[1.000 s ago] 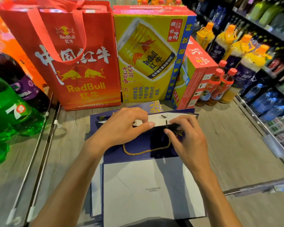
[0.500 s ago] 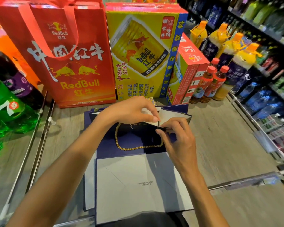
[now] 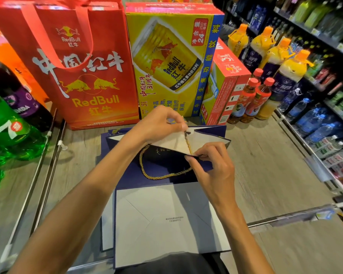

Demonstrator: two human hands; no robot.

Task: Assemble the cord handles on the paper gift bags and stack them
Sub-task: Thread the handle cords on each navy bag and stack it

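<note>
Twisted gold cord handle (image 3: 162, 176) loops across the flat navy paper gift bag (image 3: 166, 163), on the grey desk (image 3: 265, 175). Left grip (image 3: 156, 125) pinches the cord end, right grip (image 3: 212, 175) the bag's rim; we judge one handle nearly threaded, stacking pending.

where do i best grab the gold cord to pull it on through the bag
Probably the short taut stretch of the gold cord inside the open mouth of the navy bag, pinched near its tip from above, as the left hand does. It stands nearly upright, clear of the paper; the loop outside lies slack on the front, whose edge the right hand holds.
</note>
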